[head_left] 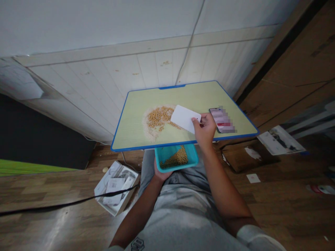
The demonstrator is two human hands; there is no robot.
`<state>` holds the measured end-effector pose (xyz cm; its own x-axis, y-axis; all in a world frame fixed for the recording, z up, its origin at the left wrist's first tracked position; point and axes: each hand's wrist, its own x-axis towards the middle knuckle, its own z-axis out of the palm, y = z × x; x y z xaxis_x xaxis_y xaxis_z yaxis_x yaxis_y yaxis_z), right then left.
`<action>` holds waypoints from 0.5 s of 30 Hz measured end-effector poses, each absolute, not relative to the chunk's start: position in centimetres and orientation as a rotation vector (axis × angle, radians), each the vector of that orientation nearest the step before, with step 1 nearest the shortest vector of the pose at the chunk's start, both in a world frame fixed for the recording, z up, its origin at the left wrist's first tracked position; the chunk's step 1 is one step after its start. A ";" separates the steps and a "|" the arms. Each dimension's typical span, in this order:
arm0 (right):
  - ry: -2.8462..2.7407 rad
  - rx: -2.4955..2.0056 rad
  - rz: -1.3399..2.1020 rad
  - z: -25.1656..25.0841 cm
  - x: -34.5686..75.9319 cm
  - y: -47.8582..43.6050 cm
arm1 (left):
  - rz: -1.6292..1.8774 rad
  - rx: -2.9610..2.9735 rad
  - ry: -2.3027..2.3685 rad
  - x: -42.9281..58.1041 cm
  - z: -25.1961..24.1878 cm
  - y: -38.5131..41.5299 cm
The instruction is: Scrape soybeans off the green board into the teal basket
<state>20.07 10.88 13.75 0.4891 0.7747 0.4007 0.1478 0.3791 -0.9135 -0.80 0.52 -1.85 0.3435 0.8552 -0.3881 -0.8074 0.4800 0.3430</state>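
My right hand (206, 129) pinches a flat white card (184, 118) by its near right corner, holding it over the table. The card's far left edge is beside a spread of round yellow beans, perhaps soybeans (157, 118), mixed with pale grains that look like rice (151, 134). Below the table's front edge, my left hand (161, 172) supports a turquoise plastic tray (193, 161) from its left and underside; most of those fingers are hidden. Inside the tray, more yellow beans (178, 157) lie heaped towards the right.
The small table (131, 129) has a blue rim and stands against a white panelled wall. A phone (218, 120) lies on its right side. On the floor are an open white box (116, 190) at left and a cardboard piece with a white tray (281, 141) at right.
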 end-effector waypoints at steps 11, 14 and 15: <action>-1.070 -1.118 0.511 13.7 19.6 11.2 | 1.072 0.077 0.682 -0.2 0.6 0.2; -1.105 -1.108 0.529 13.5 19.5 11.5 | 1.069 0.036 0.728 -0.2 0.7 0.1; -1.112 -1.101 0.532 13.4 19.5 11.5 | 1.072 0.028 0.731 -0.2 0.7 0.0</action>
